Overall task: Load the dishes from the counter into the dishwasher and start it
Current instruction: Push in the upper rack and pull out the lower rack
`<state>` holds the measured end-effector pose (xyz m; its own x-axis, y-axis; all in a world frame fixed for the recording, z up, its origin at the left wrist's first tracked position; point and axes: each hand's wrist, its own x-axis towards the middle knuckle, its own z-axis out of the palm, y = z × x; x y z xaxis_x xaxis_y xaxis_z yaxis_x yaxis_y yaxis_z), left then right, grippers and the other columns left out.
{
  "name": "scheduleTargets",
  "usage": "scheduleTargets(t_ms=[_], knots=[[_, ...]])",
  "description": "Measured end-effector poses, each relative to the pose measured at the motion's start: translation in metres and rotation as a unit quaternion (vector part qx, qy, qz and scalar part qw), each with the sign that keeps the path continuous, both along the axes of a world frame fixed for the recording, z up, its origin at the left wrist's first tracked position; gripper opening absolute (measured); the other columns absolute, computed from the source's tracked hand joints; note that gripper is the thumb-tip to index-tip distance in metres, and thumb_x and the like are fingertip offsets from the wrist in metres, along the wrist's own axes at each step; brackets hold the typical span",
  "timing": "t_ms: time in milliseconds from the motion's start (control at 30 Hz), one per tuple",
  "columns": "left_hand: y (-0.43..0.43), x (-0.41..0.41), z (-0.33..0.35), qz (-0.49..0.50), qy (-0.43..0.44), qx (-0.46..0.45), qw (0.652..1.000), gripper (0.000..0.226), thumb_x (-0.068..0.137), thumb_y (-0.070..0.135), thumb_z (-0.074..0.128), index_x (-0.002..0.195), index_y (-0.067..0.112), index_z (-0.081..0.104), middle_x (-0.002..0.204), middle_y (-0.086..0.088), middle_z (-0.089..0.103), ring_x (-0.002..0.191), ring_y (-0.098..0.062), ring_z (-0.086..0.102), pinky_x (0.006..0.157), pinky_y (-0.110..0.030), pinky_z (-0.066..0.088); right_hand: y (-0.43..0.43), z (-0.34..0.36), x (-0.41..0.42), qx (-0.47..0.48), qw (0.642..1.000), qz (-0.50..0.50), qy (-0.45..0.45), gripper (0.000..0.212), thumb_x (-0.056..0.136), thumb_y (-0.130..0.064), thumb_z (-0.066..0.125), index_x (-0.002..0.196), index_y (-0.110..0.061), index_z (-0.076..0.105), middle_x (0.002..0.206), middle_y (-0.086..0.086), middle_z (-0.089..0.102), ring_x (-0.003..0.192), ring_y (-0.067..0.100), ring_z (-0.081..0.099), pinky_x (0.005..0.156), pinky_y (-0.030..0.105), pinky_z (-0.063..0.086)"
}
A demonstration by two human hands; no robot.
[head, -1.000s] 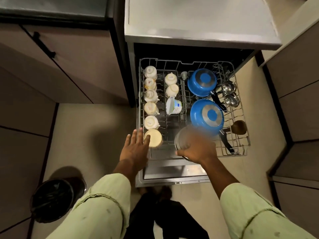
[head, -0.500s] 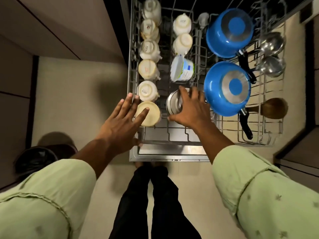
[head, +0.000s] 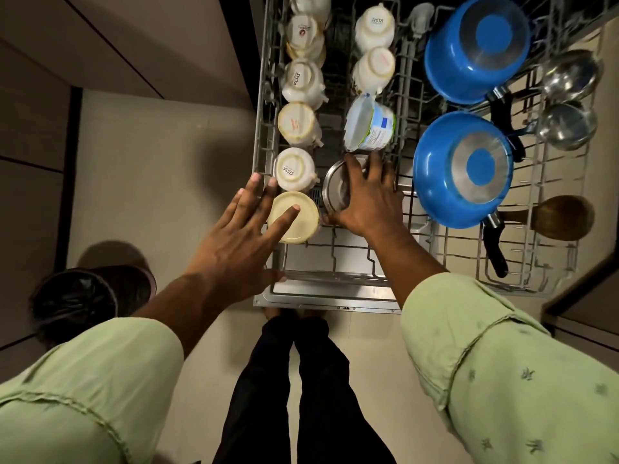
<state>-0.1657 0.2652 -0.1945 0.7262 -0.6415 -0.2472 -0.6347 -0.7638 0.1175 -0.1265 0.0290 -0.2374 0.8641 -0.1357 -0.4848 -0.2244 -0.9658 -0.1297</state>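
Right hand (head: 366,202) grips a steel cup (head: 335,190), fingers (head: 352,165) curled over its top and far side. The cup sits at the front of the dishwasher rack (head: 552,262), between the cream cup row and the nearer blue saucepan (head: 462,169). Left hand (head: 234,249) is flat, fingers (head: 284,217) spread wide and straight, forefinger tip touching the upturned base of the front cream cup (head: 301,229).

**One head view, looking straight down**

You see from a single head-worn camera, aimed steeply down and close over the pulled-out dishwasher rack (head: 432,259). Your sleeves fill the lower frame; your legs and the floor (head: 140,182) lie directly below.
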Motion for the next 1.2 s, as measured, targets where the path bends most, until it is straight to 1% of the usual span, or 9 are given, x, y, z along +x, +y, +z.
scheduleTargets(t_ms=[133, 267, 433, 500, 600, 667, 733, 1000, 1200], knots=[[0.0, 0.0, 0.002, 0.004, -0.003, 0.012, 1.0, 0.114, 0.067, 0.065, 0.078, 0.152, 0.017, 0.02, 0.158, -0.029, 0.018, 0.148, -0.044, 0.001, 0.115, -0.054, 0.011, -0.001, 0.002, 0.001, 0.006, 1.0, 0.004, 0.009, 0.12, 0.062, -0.056, 0.084, 0.154, -0.031, 0.011, 0.162, 0.015, 0.0, 0.146, 0.045, 0.004, 0.109, 0.065, 0.03], [-0.002, 0.001, 0.004, 0.008, -0.011, 0.008, 1.0, 0.115, 0.062, 0.063, 0.081, 0.151, 0.015, 0.026, 0.156, -0.03, 0.023, 0.146, -0.046, 0.007, 0.113, -0.056, 0.014, -0.001, 0.009, -0.004, 0.012, 1.0, -0.006, -0.007, 0.12, 0.064, -0.052, 0.085, 0.154, -0.029, 0.009, 0.162, 0.014, 0.0, 0.147, 0.044, 0.002, 0.111, 0.065, 0.026], [-0.006, 0.0, 0.009, 0.006, 0.008, 0.022, 1.0, 0.111, 0.062, 0.062, 0.082, 0.15, 0.014, 0.034, 0.157, -0.028, 0.024, 0.145, -0.048, 0.005, 0.112, -0.057, 0.014, 0.0, 0.024, -0.023, 0.007, 0.999, -0.033, -0.032, 0.1, 0.077, -0.044, 0.076, 0.153, -0.023, 0.014, 0.161, 0.015, 0.008, 0.148, 0.04, 0.007, 0.113, 0.059, 0.027], [-0.01, 0.001, 0.015, 0.004, 0.022, 0.041, 0.999, 0.108, 0.065, 0.063, 0.079, 0.151, 0.015, 0.037, 0.159, -0.026, 0.015, 0.145, -0.049, 0.001, 0.114, -0.057, 0.009, 0.0, 0.029, -0.034, 0.003, 0.998, -0.054, -0.035, 0.095, 0.08, -0.042, 0.072, 0.153, -0.022, 0.014, 0.16, 0.017, 0.011, 0.147, 0.04, 0.012, 0.113, 0.057, 0.028], [-0.022, 0.0, 0.03, 0.019, 0.058, 0.063, 0.996, 0.102, 0.079, 0.068, 0.065, 0.158, 0.023, 0.019, 0.158, -0.018, -0.019, 0.145, -0.046, -0.018, 0.116, -0.053, -0.01, -0.002, 0.038, -0.051, 0.0, 0.995, -0.088, -0.036, 0.09, 0.082, -0.038, 0.071, 0.152, -0.02, 0.016, 0.159, 0.016, 0.014, 0.146, 0.039, 0.015, 0.112, 0.056, 0.03], [-0.032, -0.005, 0.039, 0.044, 0.063, 0.074, 0.994, 0.097, 0.086, 0.067, 0.057, 0.159, 0.026, 0.008, 0.159, -0.016, -0.026, 0.145, -0.043, -0.022, 0.114, -0.052, -0.016, -0.004, 0.046, -0.062, 0.0, 0.994, -0.106, -0.031, 0.089, 0.083, -0.038, 0.07, 0.151, -0.019, 0.016, 0.159, 0.016, 0.014, 0.146, 0.038, 0.015, 0.113, 0.055, 0.029], [-0.039, -0.012, 0.048, 0.053, 0.064, 0.091, 0.992, 0.092, 0.092, 0.062, 0.051, 0.159, 0.027, 0.0, 0.159, -0.016, -0.028, 0.145, -0.039, -0.026, 0.114, -0.051, -0.019, -0.006, 0.057, -0.075, 0.001, 0.992, -0.122, -0.033, 0.088, 0.084, -0.039, 0.069, 0.152, -0.019, 0.016, 0.159, 0.016, 0.014, 0.146, 0.038, 0.017, 0.114, 0.054, 0.029], [-0.055, -0.054, 0.066, 0.036, 0.08, 0.099, 0.991, 0.079, 0.101, 0.047, 0.042, 0.158, 0.023, -0.006, 0.161, -0.014, -0.026, 0.147, -0.04, -0.023, 0.114, -0.052, -0.019, -0.015, 0.09, -0.124, 0.012, 0.989, -0.148, -0.018, 0.084, 0.091, -0.046, 0.061, 0.155, -0.02, 0.013, 0.161, 0.014, 0.013, 0.148, 0.035, 0.014, 0.117, 0.049, 0.021], [-0.072, -0.083, 0.076, 0.032, 0.129, 0.129, 0.983, 0.077, 0.103, 0.039, 0.039, 0.157, 0.023, -0.012, 0.161, -0.015, -0.025, 0.148, -0.039, -0.022, 0.119, -0.054, -0.012, -0.035, 0.105, -0.166, 0.017, 0.989, -0.149, 0.013, 0.085, 0.091, -0.046, 0.06, 0.155, -0.02, 0.01, 0.162, 0.014, 0.013, 0.149, 0.033, 0.012, 0.118, 0.049, 0.024]])
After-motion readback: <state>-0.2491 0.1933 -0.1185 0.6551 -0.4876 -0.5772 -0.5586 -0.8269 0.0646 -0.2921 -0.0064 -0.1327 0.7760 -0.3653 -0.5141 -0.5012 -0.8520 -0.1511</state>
